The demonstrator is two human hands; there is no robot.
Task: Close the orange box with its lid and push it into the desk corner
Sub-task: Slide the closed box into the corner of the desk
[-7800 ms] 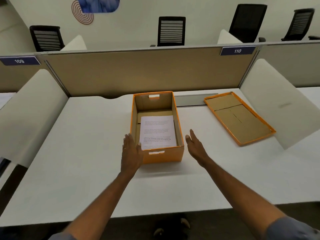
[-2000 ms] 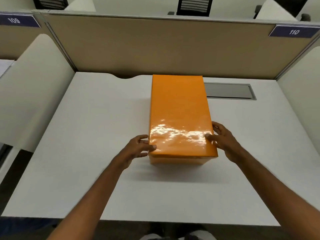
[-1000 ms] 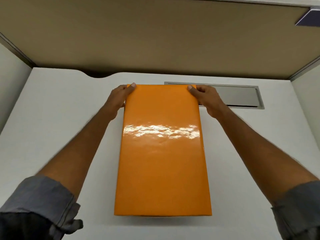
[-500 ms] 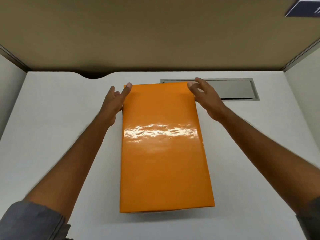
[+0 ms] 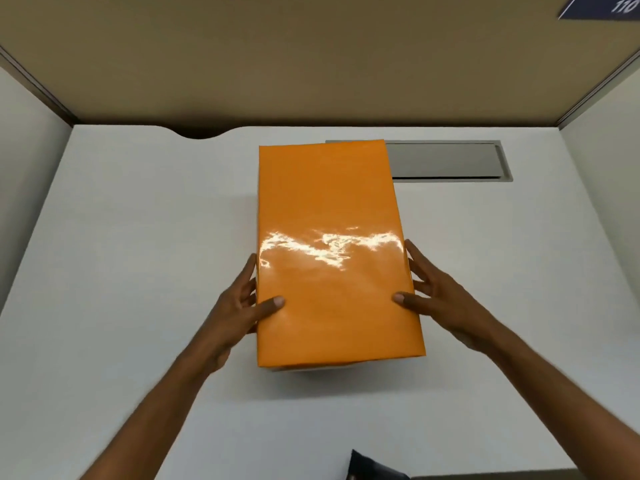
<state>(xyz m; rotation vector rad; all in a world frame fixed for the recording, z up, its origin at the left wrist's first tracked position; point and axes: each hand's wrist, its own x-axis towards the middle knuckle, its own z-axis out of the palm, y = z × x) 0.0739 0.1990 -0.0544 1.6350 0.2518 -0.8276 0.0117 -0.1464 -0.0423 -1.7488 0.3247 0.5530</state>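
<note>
The orange box (image 5: pixel 332 251) stands in the middle of the white desk (image 5: pixel 138 237) with its glossy orange lid on top, covering it fully. My left hand (image 5: pixel 242 306) clasps the box's left side near the front, thumb resting on the lid. On the opposite side my right hand (image 5: pixel 436 296) holds the box the same way, thumb on the lid and fingers spread along the side. The box's far end overlaps the left end of the grey cable flap (image 5: pixel 446 161). The box's contents are hidden.
A tan partition (image 5: pixel 311 57) closes the desk's back edge, and white side panels (image 5: pixel 27 140) stand at left and right. A cable notch (image 5: pixel 201 131) cuts the back edge. A dark object (image 5: pixel 374 471) shows at the near edge.
Both hands have slid from the box's far corners back along its sides to the near half, and now grip it with thumbs on the lid. The box has stayed about where it was.
</note>
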